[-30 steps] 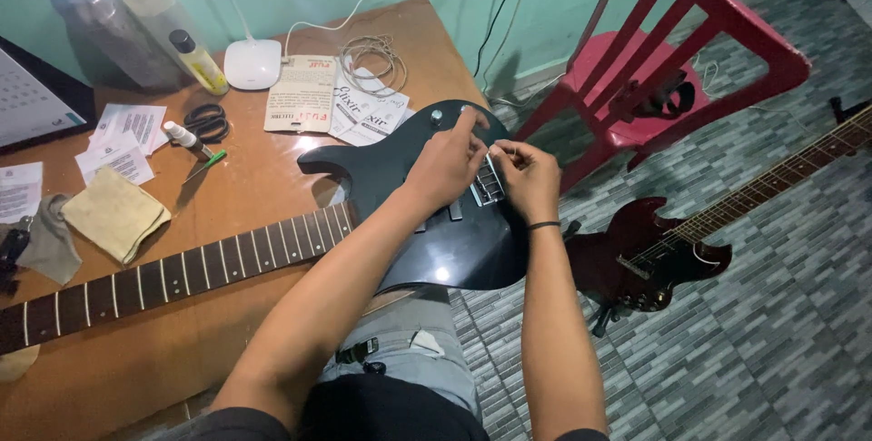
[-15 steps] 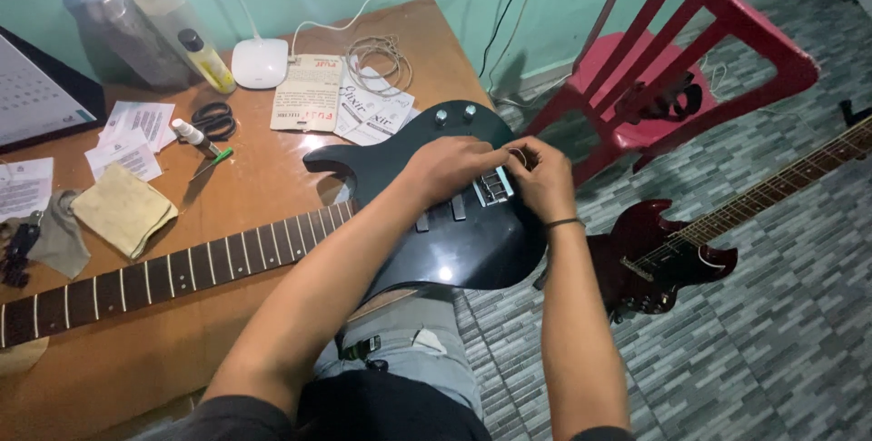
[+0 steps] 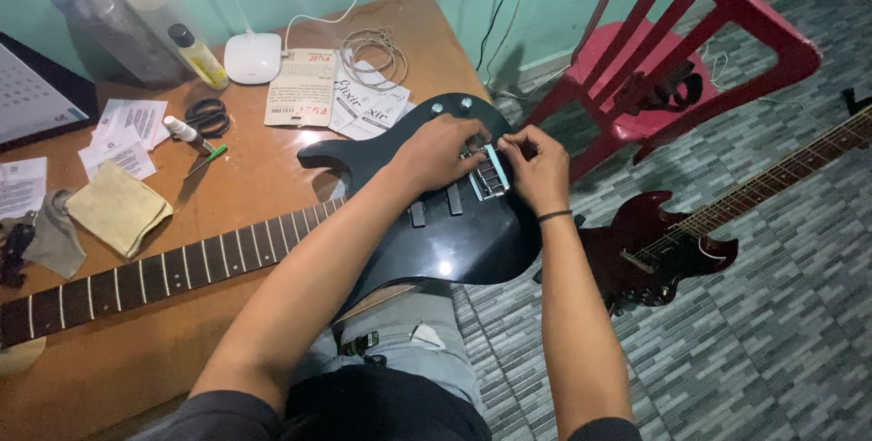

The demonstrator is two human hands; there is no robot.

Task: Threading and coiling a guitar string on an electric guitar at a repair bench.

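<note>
Both hands meet over the bridge (image 3: 490, 171) of the black guitar (image 3: 436, 223), which lies with its body hanging off the edge of the wooden surface (image 3: 263, 168) and resting above the person's lap, its neck (image 3: 163, 268) running away from the bridge across the surface. The left hand (image 3: 442, 152) lies curled over the body just beside the bridge, fingers drawn together and pressing down near the saddles; what, if anything, they pinch is hidden. The right hand (image 3: 536, 164) comes in from the far side of the bridge, thumb and fingertips closed as if on something thin, too small to make out.

By my judgement this is fine work at the bridge, and it goes best with the left hand acting as a steady anchor while the right makes small, controlled movements. Keeping the wrists low and the body pinned against the lap should stop the guitar sliding. Beyond the bridge, near the wall, lie a coil of strings (image 3: 371, 45) and paper packets (image 3: 300, 87); a red guitar (image 3: 663, 241) lies on the floor.
</note>
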